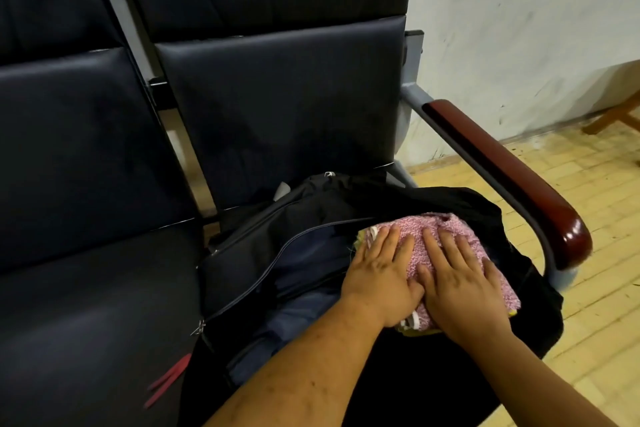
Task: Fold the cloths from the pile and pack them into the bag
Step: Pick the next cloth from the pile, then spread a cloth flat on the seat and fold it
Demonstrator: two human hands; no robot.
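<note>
Two flat hands, left (379, 274) touching right (464, 288), press pink cloth (414, 251), lengthwise far-left to near-right, in bag (259, 267)

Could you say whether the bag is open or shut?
Open: the bag gapes at its zipper; left hand and right hand press a pink cloth inside.

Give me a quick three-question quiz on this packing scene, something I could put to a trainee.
1. True or false: the left hand and right hand both press flat on the pink cloth.
2. The pink cloth lies: A) on a table, B) in the open black bag, C) in a drawer.
3. Fill in: the black bag rests on a dark padded ____.
Key: 1 true; 2 B; 3 seat.
</note>
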